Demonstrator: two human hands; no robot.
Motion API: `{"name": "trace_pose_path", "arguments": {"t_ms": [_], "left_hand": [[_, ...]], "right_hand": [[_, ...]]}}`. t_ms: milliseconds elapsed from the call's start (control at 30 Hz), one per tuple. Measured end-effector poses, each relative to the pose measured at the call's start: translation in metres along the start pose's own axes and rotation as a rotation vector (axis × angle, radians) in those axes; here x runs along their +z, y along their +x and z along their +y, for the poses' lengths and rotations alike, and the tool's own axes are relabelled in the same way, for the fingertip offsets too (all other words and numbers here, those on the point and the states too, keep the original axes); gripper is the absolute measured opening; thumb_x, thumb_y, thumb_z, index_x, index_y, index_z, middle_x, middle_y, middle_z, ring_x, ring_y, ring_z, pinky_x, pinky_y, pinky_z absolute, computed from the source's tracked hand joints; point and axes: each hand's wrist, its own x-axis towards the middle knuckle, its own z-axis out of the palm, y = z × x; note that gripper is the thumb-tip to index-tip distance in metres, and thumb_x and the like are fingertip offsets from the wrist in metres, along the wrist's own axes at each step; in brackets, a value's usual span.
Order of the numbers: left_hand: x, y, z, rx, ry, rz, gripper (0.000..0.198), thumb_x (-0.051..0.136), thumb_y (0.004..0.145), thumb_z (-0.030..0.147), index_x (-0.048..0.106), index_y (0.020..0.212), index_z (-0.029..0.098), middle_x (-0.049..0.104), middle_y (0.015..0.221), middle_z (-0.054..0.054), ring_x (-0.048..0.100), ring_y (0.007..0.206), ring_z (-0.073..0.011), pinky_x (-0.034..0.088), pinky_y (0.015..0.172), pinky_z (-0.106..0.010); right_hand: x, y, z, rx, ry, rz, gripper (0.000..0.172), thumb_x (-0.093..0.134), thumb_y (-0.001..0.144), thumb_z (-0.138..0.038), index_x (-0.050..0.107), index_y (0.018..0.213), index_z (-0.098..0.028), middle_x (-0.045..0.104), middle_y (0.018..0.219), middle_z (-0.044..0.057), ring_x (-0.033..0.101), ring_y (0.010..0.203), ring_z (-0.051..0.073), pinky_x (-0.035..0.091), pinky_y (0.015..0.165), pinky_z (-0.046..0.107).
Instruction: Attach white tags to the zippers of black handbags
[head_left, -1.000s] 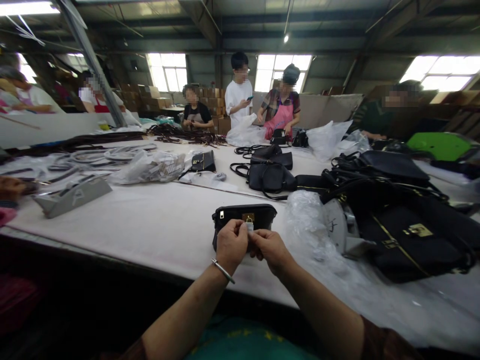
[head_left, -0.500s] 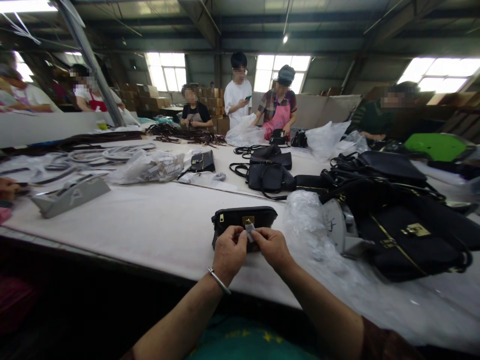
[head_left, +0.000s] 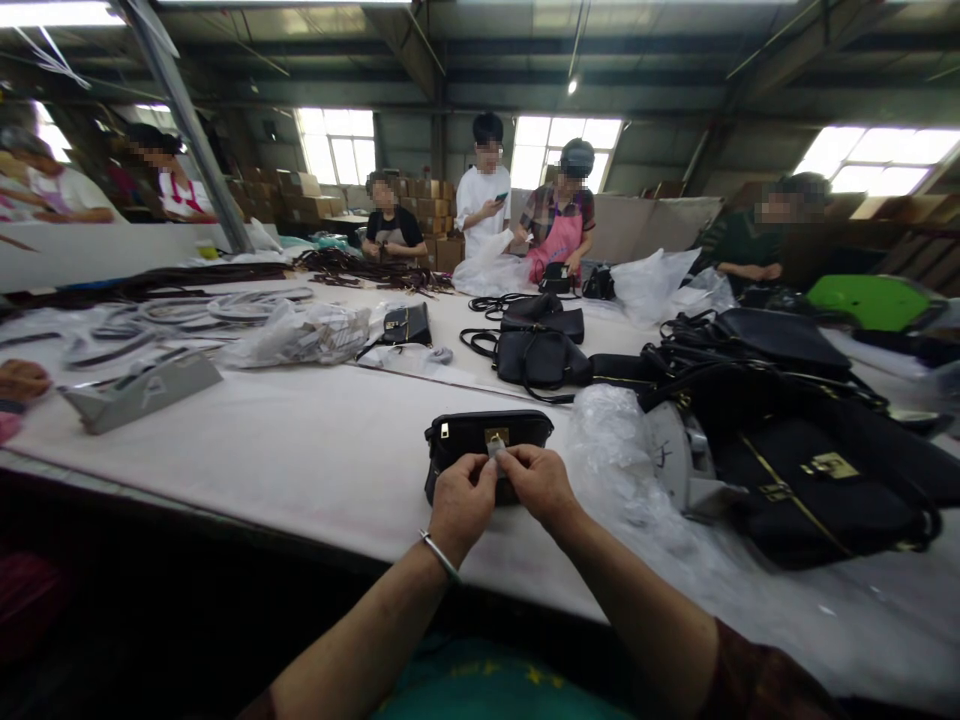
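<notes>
A person's two bare hands meet at a small black handbag (head_left: 461, 438), which lies on a white worktable (head_left: 300, 450) directly in front of them, near its front edge. The left hand (head_left: 461, 500), with a thin metal bracelet (head_left: 441, 556) on the wrist, and the right hand (head_left: 541, 485) are close together, fingertips pinched on a small pale tab (head_left: 496, 449) at the bag's gold clasp (head_left: 495, 436). Crumpled clear plastic (head_left: 611, 440) lies just right of the bag, beside a pile of larger black bags (head_left: 810, 470). Other people (head_left: 559, 215) work at the table's far end.
</notes>
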Motion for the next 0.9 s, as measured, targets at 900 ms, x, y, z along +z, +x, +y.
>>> {"name": "trace_pose_path", "arguments": {"t_ms": [900], "left_hand": [[0.016, -0.004, 0.026, -0.598, -0.898, -0.045, 0.012, 0.065, 0.084, 0.024, 0.065, 0.092, 0.015, 0.070, 0.087, -0.006, 0.071, 0.071, -0.0153, 0.054, 0.057, -0.024]], "right_hand": [[-0.045, 0.009, -0.038, -0.553, -0.719, -0.040, 0.023, 0.048, 0.095, -0.020, 0.069, 0.103, -0.022, 0.067, 0.097, 0.006, 0.062, 0.086, 0.017, 0.044, 0.073, 0.027]]}}
